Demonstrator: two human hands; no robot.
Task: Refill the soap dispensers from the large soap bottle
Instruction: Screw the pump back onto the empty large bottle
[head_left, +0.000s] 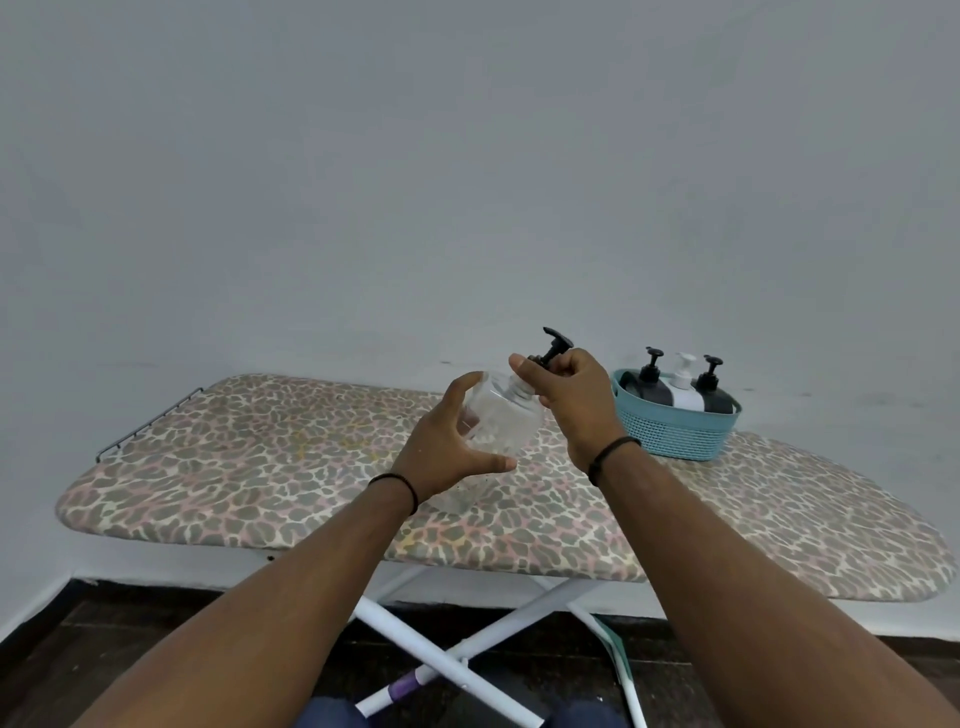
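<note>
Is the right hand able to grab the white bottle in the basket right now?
Probably not yet. The right hand is busy gripping the pump on the clear bottle. Nothing blocks the way to the white bottle in the basket, so once freed it likely could.

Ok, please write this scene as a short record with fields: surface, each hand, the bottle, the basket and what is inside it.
surface: ironing board with a leopard-print cover, on white crossed legs
left hand: grips the body of the clear bottle, held above the board
right hand: grips the black pump at the bottle's neck
clear bottle: tilted, looks nearly empty
basket: teal, on the board to the right of the hands
in basket: three dispensers, two dark with black pumps, one white between them
</note>
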